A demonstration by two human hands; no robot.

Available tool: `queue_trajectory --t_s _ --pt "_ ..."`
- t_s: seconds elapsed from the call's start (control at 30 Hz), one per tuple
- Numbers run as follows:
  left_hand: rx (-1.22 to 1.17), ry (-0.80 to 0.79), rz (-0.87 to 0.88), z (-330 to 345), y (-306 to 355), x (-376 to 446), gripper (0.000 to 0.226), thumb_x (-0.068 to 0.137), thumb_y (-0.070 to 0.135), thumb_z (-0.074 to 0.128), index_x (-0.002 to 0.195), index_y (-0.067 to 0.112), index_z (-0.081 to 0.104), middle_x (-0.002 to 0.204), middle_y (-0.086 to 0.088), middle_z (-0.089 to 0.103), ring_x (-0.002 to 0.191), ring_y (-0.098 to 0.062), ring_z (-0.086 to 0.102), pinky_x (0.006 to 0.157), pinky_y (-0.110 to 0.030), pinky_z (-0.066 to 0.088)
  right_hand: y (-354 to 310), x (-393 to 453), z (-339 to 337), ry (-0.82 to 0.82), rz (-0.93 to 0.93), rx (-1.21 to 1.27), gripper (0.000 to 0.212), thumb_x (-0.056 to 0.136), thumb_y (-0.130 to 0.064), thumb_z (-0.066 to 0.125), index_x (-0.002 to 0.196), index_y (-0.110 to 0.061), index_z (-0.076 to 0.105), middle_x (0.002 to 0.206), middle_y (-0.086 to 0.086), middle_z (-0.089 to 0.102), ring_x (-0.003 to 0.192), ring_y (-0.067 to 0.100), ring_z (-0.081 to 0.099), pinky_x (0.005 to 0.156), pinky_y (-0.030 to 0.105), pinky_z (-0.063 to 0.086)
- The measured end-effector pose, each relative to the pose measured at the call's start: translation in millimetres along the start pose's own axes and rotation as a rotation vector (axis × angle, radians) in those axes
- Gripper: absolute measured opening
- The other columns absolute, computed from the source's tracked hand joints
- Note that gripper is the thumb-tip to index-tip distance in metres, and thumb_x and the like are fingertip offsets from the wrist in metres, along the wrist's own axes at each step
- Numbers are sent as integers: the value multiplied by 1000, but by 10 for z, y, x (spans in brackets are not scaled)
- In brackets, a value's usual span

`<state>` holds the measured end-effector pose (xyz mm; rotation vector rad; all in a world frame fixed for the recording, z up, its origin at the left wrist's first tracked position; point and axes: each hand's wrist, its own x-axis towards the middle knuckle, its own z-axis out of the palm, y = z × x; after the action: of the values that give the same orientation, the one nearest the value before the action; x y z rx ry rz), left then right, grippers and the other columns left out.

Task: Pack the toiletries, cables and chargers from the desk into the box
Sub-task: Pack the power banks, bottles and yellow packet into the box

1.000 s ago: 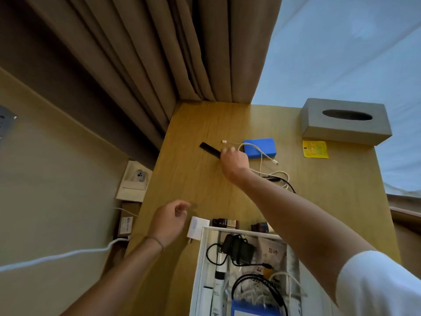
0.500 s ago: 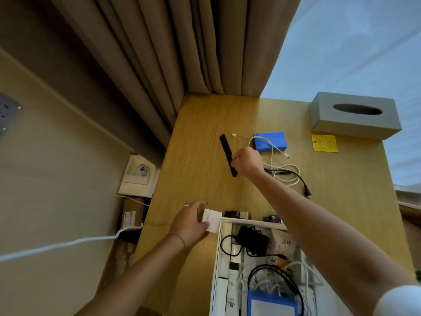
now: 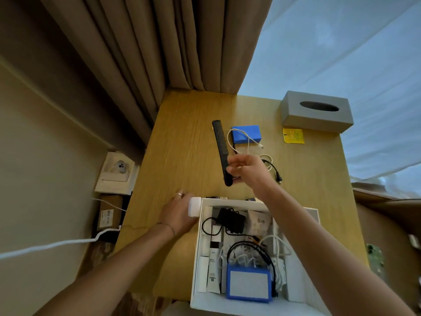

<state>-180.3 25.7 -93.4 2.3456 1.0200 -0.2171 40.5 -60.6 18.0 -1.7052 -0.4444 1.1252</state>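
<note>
White card walls of the box (image 3: 196,254) sit at the near bench (image 3: 173,142) edge, already holding cables and tubes, close so each item travels little. The left hand (image 3: 176,214) curls round a white charger (image 3: 194,206) at the box's far-left corner, likely about to drop it in. Farther out, the right hand (image 3: 247,168) pinches the black comb (image 3: 220,147) by its lower end, lifted. Beyond lie a blue pack (image 3: 247,134) and loose cables (image 3: 272,166).

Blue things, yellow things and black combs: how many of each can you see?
Blue: 2, the blue pack on the desk and the blue pack in the box
Yellow: 1, the yellow packet
Black combs: 1, the comb, held by the right hand
Total: 4
</note>
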Motion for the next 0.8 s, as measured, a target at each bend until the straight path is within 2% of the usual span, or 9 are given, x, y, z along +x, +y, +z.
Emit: queue_trajectory --t_s 0.13,0.2,0.27,0.33,0.4,0.47,0.6,0.67,0.8 --pt "-161 101 -65 23 -27 -65 52 69 52 81 106 26 54 100 7 54 85 -14 58 60 -25 48 27 -449 -84 -57 -35 -38 13 94 3 64 87 -8 61 80 9 66 70 19 66 65 29 58" --pt "-281 142 -137 -8 -19 -137 59 65 59 81 106 30 50 95 11 56 80 -9 58 54 -19 43 86 -683 -117 -84 -37 -88 10 93 -3 68 87 -8 62 76 7 66 69 18 64 69 30 55" --pt "-423 181 -188 -62 -11 -219 64 58 65 79 104 33 48 93 15 58 78 -4 58 52 -17 44 162 -918 -128 -137 -28 -116 8 90 -3 71 93 -3 63 73 5 70 71 21 66 71 33 55" --pt "-480 224 -198 -126 -4 -279 65 57 65 81 103 34 47 93 16 59 79 -2 60 53 -19 47 271 -1121 -109 -200 15 -97 23 87 0 74 106 -2 62 75 5 74 75 24 72 73 32 59" --pt "-504 266 -191 -171 24 -320 62 60 60 84 101 33 48 93 14 61 78 -4 63 55 -23 52 430 -1286 -72 -246 80 -93 34 84 1 75 113 -9 61 82 9 77 80 27 76 74 34 61" --pt "-543 316 -178 -242 78 -361 60 61 56 86 103 33 49 94 14 63 79 -5 65 59 -28 57 611 -1378 -2 -267 150 -140 30 85 0 75 110 -10 61 85 13 78 79 29 77 70 34 63" --pt "-625 359 -107 -410 212 -484 61 66 50 84 118 40 53 100 15 63 83 -5 65 60 -22 58 926 -1423 172 -270 279 -281 8 94 -11 68 99 -8 64 82 14 78 74 29 77 65 34 64" --pt "-600 382 -73 -494 272 -541 55 69 50 81 117 41 55 99 16 62 84 -7 64 59 -19 57 1026 -1392 261 -265 304 -379 8 95 -13 68 96 -6 66 80 13 78 72 25 77 63 31 63" --pt "-450 458 -46 -623 389 -687 58 73 49 79 124 38 53 108 13 61 91 -9 61 67 -30 60 1156 -1298 487 -243 331 -543 17 96 -19 68 84 -8 70 72 10 76 56 14 73 53 22 57"
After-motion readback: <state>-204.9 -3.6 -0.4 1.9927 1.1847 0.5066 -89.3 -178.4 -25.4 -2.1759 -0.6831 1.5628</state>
